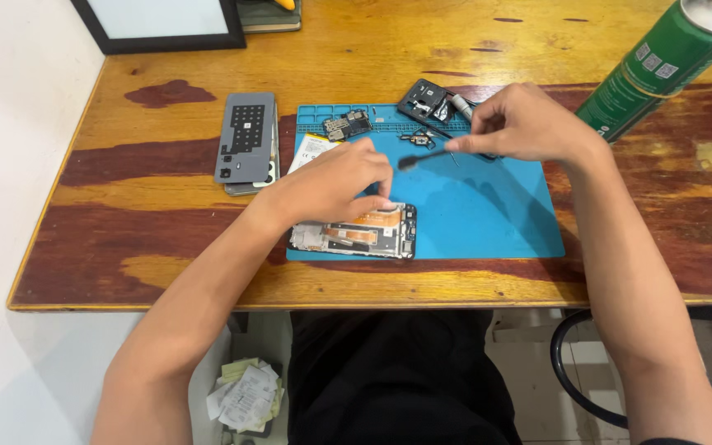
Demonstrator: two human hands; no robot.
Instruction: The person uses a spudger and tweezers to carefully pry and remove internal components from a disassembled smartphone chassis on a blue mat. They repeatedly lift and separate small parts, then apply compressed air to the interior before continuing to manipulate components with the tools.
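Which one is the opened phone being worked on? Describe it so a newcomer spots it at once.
Start at the blue mat in the middle of the wooden table. At its near left corner, under the left hand, lies the opened phone. Unlike the grey back cover off the mat and the small loose parts along the far edge, it shows bare metal and orange insides.

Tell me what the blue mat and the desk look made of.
Blue mat: probably silicone or rubber, matte, with moulded compartments along its far edge. Desk: wood, glossy varnish, visible grain and dark red-brown patches.
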